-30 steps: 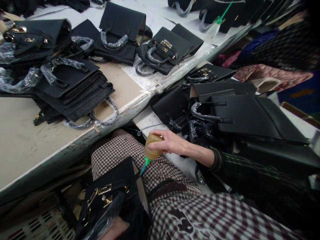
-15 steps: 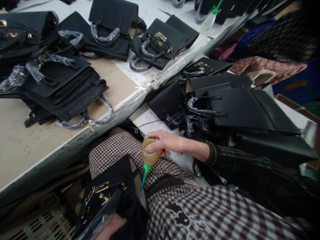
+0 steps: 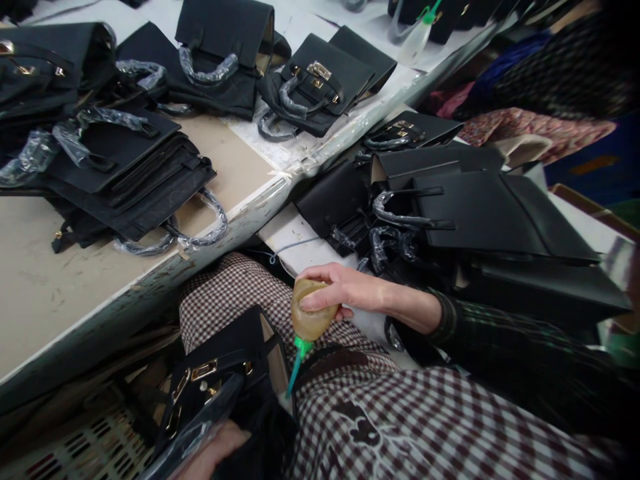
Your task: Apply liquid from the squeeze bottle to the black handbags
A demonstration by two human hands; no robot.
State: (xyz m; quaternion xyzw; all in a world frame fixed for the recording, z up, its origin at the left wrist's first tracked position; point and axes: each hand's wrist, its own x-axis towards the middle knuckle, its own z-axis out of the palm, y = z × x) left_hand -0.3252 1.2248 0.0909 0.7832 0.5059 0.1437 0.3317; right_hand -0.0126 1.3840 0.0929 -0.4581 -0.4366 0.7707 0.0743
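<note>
My right hand [image 3: 345, 290] is closed round a yellowish squeeze glue bottle [image 3: 313, 323], tipped nozzle down. Its green cap and thin teal tip reach the beige-lined side edge of a black handbag [image 3: 225, 373]. That handbag lies across my lap, its flap and gold-coloured clasp facing up. At the bottom of the view my left hand [image 3: 215, 450] is pressed against the bag beside its plastic-wrapped handle, gripping it; part of the hand is cut off and the fingertips are partly hidden.
Black handbags [image 3: 125, 160] are piled on the table [image 3: 240, 160] to the left. More black bags [image 3: 500, 207] lie stacked at my right. Another glue bottle [image 3: 417, 40] stands at the far table edge. A plastic crate [image 3: 90, 440] sits low at left.
My right hand has moved slightly right and down with the glue bottle, its tip sliding lower along the bag's side edge. My left hand has shifted only a little.
</note>
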